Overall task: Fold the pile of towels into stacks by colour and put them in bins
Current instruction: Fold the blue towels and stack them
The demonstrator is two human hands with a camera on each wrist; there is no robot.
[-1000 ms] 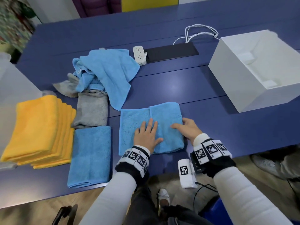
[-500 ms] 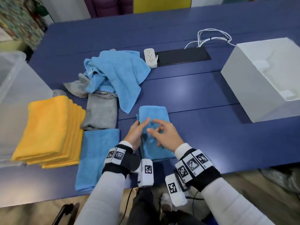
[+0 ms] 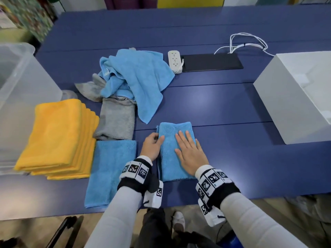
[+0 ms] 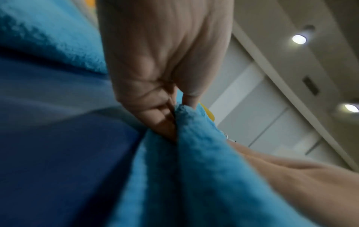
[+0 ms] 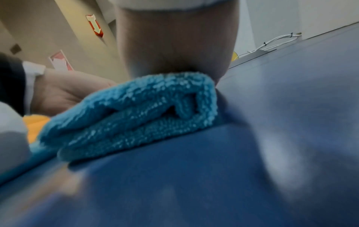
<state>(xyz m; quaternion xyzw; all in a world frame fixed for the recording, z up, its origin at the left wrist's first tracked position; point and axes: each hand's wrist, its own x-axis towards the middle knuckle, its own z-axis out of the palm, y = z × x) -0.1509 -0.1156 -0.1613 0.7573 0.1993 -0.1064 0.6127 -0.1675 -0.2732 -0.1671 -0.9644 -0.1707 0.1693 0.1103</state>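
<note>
A folded blue towel [image 3: 170, 130] [image 5: 136, 115] lies on the blue table [image 3: 223, 108] near the front edge. My right hand [image 3: 185, 142] lies flat on top of it with straight fingers. My left hand [image 3: 156, 140] is at the towel's left edge; in the left wrist view its thumb and fingers [image 4: 165, 121] pinch that edge of the towel [image 4: 194, 169]. Left of it are another folded blue towel [image 3: 111, 169], a folded grey towel [image 3: 116, 122] and a stack of yellow towels [image 3: 57, 136]. An unfolded blue towel [image 3: 136, 77] lies heaped over a crumpled grey one [image 3: 89, 88].
A clear plastic bin [image 3: 21, 90] stands at the left edge and a white bin [image 3: 295, 97] at the right. At the back are a white power strip [image 3: 174, 60], a black panel [image 3: 211, 62] and white cables [image 3: 247, 42].
The blue towel was folded from a wide rectangle into a narrow strip. My right hand has come down flat on it and my left hand has moved to its left edge.
</note>
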